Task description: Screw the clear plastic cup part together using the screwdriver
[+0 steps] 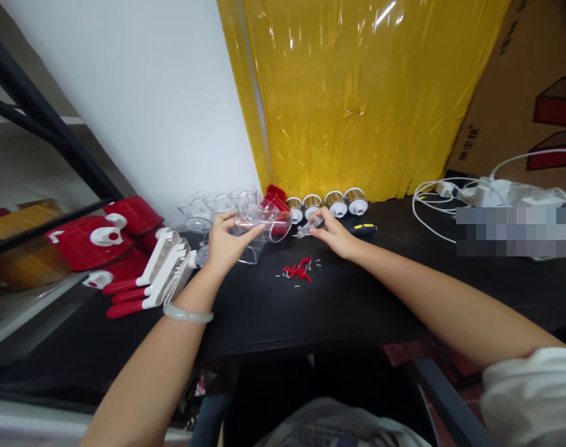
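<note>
My left hand (227,242) is closed round a clear plastic tube (264,225) that lies on its side, its round open end facing right. Between the fingertips of my right hand (332,233) is a small clear plastic piece (307,229), a short gap from the tube's end. Behind the tube stand more clear plastic parts (203,211) and a red plastic part (274,197). On the black table below the hands lies a small heap of red plastic pieces (300,270), with several small screws (318,264) scattered round it.
Ribbed metal drums with white ends (335,203) line the back, near a dark-and-yellow screwdriver handle (363,229). Red housings (94,239) and white-and-red handles (164,267) are piled at left. White cables (422,211) and a power strip sit at right. A yellow-wrapped panel (357,99) rises behind.
</note>
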Demonstrator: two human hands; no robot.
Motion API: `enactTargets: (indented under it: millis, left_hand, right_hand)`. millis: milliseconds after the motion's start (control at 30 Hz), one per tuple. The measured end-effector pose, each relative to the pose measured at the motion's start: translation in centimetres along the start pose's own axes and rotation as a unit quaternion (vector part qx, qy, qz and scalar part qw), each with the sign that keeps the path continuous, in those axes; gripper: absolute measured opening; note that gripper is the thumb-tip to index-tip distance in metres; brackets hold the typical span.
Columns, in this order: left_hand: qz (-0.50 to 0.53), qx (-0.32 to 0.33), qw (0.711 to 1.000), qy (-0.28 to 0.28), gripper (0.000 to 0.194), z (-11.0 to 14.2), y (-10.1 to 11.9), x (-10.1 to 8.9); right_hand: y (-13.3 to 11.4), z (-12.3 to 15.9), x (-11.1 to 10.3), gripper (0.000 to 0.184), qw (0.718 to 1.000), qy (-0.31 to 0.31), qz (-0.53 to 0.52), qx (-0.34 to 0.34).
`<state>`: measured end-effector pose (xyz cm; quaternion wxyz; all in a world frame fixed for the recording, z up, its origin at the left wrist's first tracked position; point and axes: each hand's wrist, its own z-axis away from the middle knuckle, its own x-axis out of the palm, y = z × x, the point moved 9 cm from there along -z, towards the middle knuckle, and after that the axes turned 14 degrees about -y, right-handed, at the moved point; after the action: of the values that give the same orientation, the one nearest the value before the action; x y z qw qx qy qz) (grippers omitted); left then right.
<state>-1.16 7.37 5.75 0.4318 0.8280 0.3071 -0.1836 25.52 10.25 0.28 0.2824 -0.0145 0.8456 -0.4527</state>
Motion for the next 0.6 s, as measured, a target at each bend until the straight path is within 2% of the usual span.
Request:
enactTargets:
  millis: [167,267,400,500,600]
  left_hand:
    - [0.05,-0.042,0.998,0.003,0.038,0.1,-1.5,0.9]
    - [0.063,-0.041,0.997,-0.004,0.038,0.1,-1.9,1.4]
    - [0.083,-0.054,0.995,-0.011,0.039,0.1,-2.4,1.8]
    - [0.179,-0.076,0.981,-0.013,0.038,0.2,-3.2,2.4]
    - [0.296,-0.102,0.949,-0.027,0.036,0.4,-3.7,3.6]
  right_hand:
    - [1.3,-0.3,-0.4,0.025,0.999,0.027,-0.024,0.023]
    - [2.0,-0.3,0.0,0.026,0.999,0.023,-0.029,0.038]
    - [1.7,-0.3,0.6,0.027,1.0,-0.003,0.002,0.03]
    - [0.8,-0.2,1.1,0.026,0.999,-0.03,0.012,0.007]
    - [-0.1,-0.1,1.4,0.026,0.999,-0.043,0.006,-0.013]
